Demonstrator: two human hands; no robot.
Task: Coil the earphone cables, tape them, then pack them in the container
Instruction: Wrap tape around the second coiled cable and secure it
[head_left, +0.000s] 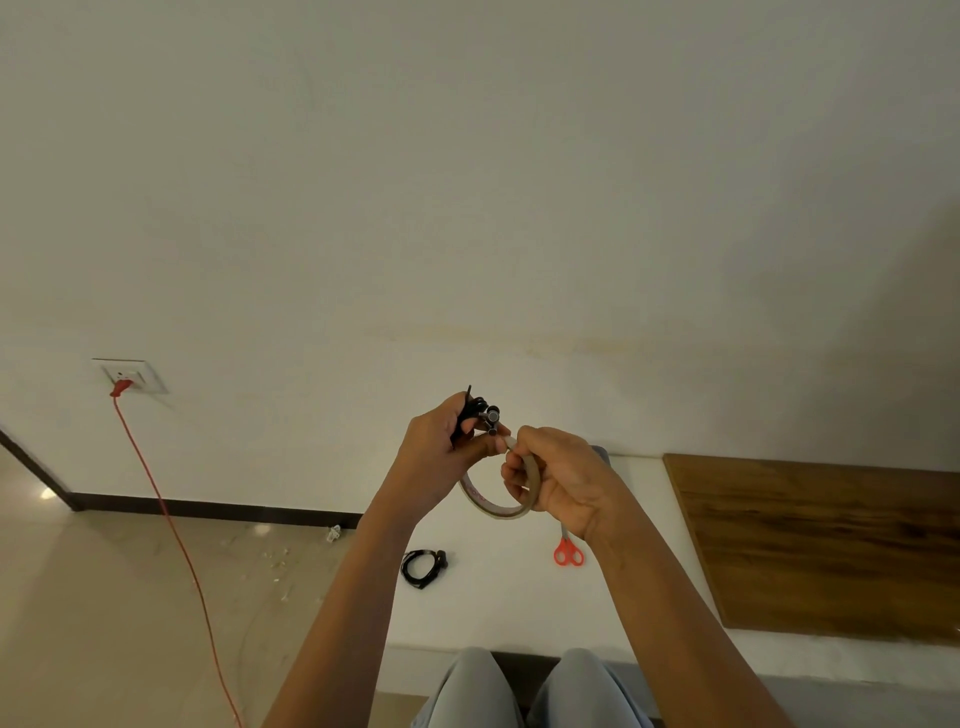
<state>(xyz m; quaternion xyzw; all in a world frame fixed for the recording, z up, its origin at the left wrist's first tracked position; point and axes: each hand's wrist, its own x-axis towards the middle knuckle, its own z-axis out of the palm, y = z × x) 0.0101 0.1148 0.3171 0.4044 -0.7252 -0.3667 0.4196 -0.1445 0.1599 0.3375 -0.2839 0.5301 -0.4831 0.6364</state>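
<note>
- Up in the air, held over the far part of the table (519, 613), sits the earphone bundle (480, 417): a black coiled cable with its two earbuds poking out at the 3 o'clock side
- The left hand (439, 457) grips that bundle. Its fingers (451, 413) are curled round the coil from the 9 o'clock side, the thumb closes in from below, and a short black end sticks up at 12 o'clock above the knuckles
- At 5 o'clock from the bundle, just beside it, the right hand (563, 480) holds the tape roll (491, 508). Thumb and forefinger pinch the pale tape close under the earbuds, and the other fingers are curled round the roll's 3 o'clock arc
- The roll hangs between the two wrists as an open ring, its lower edge at 6 o'clock from the bundle; whether the tape already touches the cable cannot be told
- On the table at 6 o'clock from the hands lies a second earphone coil (423, 568), black, flat and well apart from both hands
- Scissors (569, 552) with orange handles lie at 3 o'clock from that coil, handles toward the person, blades partly hidden behind the right wrist
- A wooden board (821, 545) lies on the table at 3 o'clock
- At 9 o'clock a wall socket (132, 375) holds a plug, and its red cord (171, 525) trails down across the floor (104, 597)
- At 6 o'clock, at the table's near edge, the person's knees (470, 691) show in light jeans
</note>
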